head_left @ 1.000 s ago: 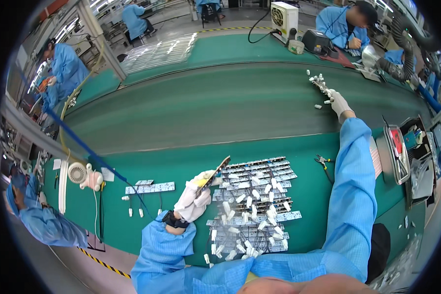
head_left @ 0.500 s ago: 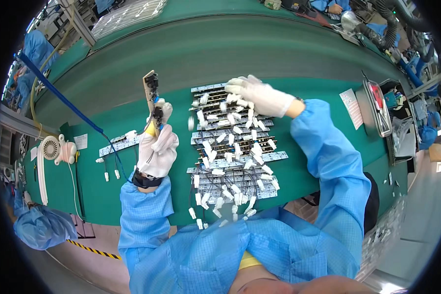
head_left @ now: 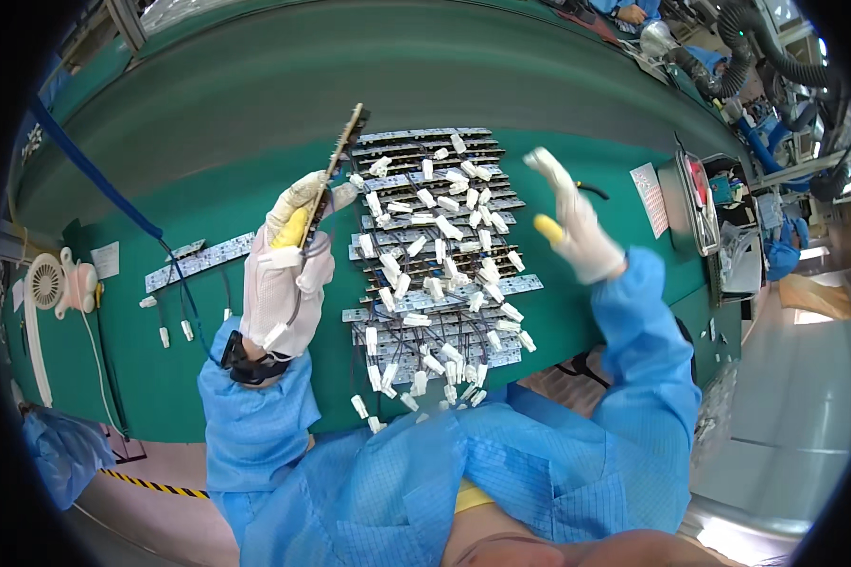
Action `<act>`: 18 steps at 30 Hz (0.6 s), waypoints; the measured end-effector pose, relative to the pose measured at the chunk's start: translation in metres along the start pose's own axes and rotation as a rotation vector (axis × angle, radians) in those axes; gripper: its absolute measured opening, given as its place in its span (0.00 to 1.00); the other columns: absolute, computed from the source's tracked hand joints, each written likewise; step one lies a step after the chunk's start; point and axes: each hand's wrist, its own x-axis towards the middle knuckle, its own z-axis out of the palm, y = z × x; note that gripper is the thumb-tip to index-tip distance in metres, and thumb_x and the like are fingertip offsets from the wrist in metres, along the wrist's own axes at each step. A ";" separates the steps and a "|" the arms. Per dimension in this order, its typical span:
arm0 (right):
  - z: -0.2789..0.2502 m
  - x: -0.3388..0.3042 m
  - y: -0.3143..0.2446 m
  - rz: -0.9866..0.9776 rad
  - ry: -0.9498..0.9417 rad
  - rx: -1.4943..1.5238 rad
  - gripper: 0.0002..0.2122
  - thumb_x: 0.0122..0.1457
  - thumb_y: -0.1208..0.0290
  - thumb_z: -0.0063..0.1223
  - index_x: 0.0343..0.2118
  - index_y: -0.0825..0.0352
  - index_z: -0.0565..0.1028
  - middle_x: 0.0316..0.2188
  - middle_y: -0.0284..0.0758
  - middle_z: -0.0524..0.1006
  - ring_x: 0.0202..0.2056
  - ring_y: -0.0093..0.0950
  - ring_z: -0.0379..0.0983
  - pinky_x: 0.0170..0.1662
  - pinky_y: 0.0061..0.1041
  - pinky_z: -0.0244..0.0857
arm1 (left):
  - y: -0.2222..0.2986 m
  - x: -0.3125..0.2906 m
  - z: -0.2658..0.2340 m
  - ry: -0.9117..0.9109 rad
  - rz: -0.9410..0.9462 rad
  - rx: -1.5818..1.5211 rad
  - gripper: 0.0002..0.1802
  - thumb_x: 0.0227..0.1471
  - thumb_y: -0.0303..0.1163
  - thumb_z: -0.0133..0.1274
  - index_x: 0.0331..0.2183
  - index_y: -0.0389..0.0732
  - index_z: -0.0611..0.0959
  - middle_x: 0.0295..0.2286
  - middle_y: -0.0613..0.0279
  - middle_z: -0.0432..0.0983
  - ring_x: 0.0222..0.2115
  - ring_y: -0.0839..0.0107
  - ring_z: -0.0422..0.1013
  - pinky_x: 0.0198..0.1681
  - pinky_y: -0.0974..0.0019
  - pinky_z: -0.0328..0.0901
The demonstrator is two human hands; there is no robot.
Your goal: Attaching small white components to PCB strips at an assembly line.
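Observation:
In a white glove with a yellow fingertip, my left hand (head_left: 288,246) grips a narrow circuit board (head_left: 337,170), tilted upward with its components along one face. A thin lead with white connectors runs down over the glove, and a black wrist strap with a blue coiled cord is at the wrist. My right hand (head_left: 577,222), gloved too, is raised with its fingers apart and nothing in it. Beside it lies a tool with a dark curved handle (head_left: 593,191), partly hidden. Between the hands spreads a stack of LED strip boards (head_left: 529,283) with many white plug connectors (head_left: 447,228).
Two more strip boards (head_left: 213,260) lie left of my left hand. A small fan (head_left: 47,281) stands at the far left. To the right are a printed sheet (head_left: 649,198) and a metal tray (head_left: 679,203). A dark green conveyor belt (head_left: 350,71) runs behind the table.
My right hand has lifted off the stack and moved right, its fingers spreading. In my left hand the board has turned and leans further right. The whole view has shifted slightly.

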 end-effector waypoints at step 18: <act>0.012 0.044 -0.132 0.329 0.043 0.900 0.14 0.58 0.71 0.55 0.46 0.71 0.72 0.25 0.30 0.74 0.19 0.13 0.66 0.19 0.12 0.56 | -0.007 -0.016 0.058 -0.180 0.329 0.736 0.33 0.58 0.44 0.51 0.56 0.32 0.65 0.40 0.51 0.77 0.29 0.77 0.72 0.32 0.76 0.67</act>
